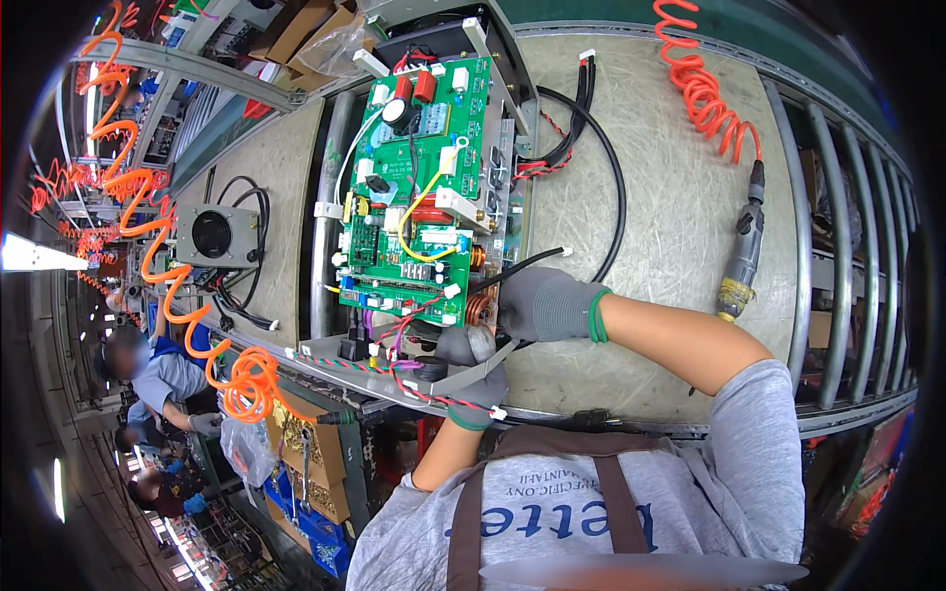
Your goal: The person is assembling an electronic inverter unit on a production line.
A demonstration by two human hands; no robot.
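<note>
both hands wear grey knit gloves with green cuffs and work at the lower right corner of the green circuit board [419,187], just right of frame centre. right hand [547,305] is closed, fingers curled against the copper coil [480,309] at the board's edge; exactly what it pinches cannot be told. left hand [473,379] sits just below it, closed around a grey metal bracket [473,369] at the bottom edge of the assembly. the two hands are nearly touching.

the circuit board lies upright in the frame on a metal chassis [330,347], resting on the table [670,197], a scuffed beige surface. a black cable [616,187] loops from the top of the board round to the right hand. red-and-black twisted wires [434,399] run along the lower edge beneath the left hand.

right of centre, a pneumatic screwdriver [744,246] hangs on an orange coiled hose [705,89]. at left, a grey fan unit [217,236] sits on the table, well apart from the hands. other seated workers appear at lower left.
</note>
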